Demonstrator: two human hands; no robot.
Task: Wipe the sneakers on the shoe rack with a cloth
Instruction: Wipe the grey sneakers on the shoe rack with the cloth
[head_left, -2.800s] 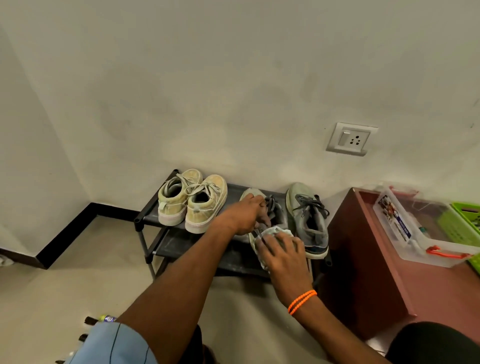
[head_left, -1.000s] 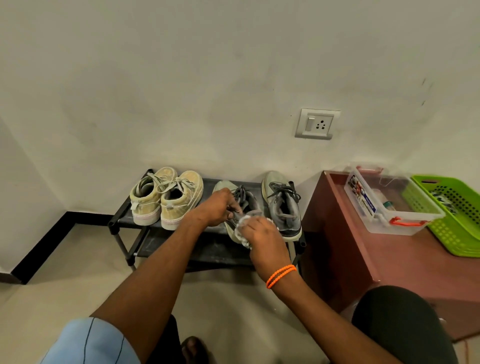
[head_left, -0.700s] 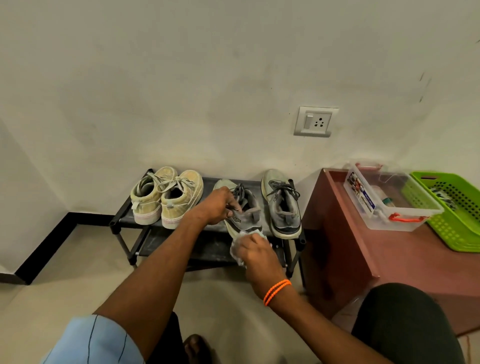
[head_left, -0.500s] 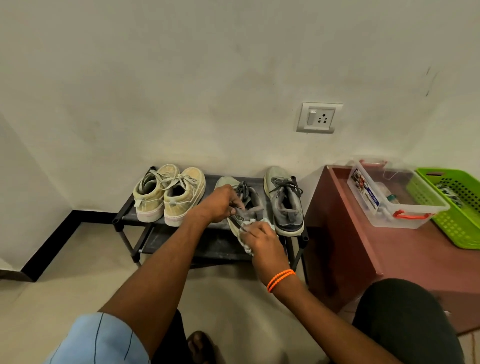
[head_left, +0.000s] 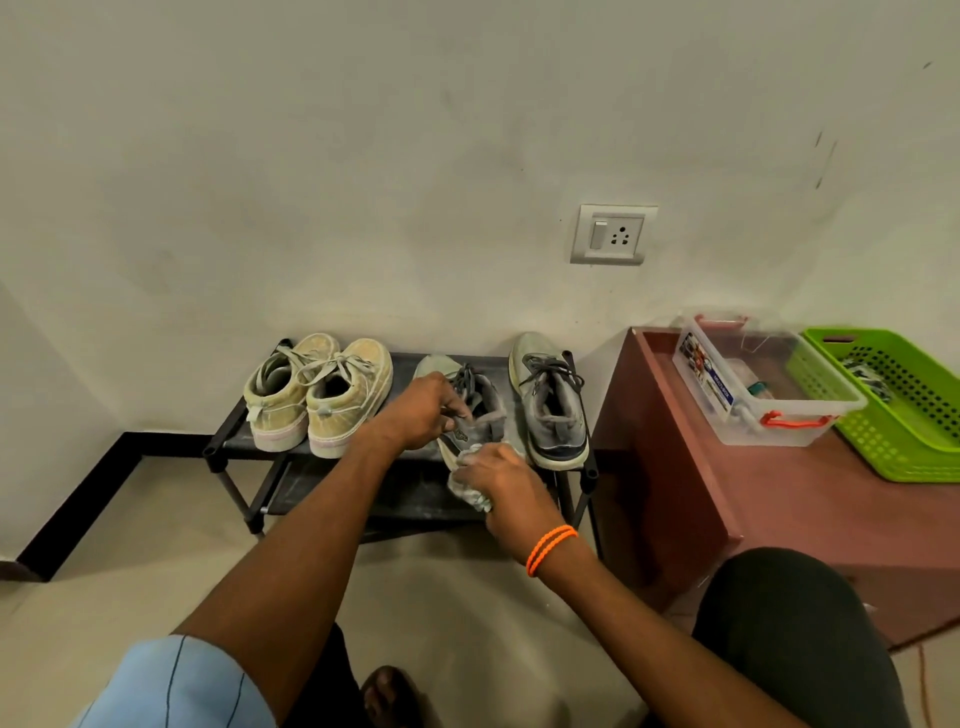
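Sneakers fill the top shelf of the shoe rack (head_left: 228, 441): a grey pair to the right, a yellowish pair (head_left: 317, 395) to the left. The left hand (head_left: 423, 410) grips the collar of the left grey sneaker (head_left: 480, 410), steadying it, while the right hand (head_left: 498, 480) bunches the cloth (head_left: 465, 488) against its near heel. Wiping looks under way on this shoe; whether the right grey sneaker (head_left: 553, 405) or the yellowish pair are done cannot be told.
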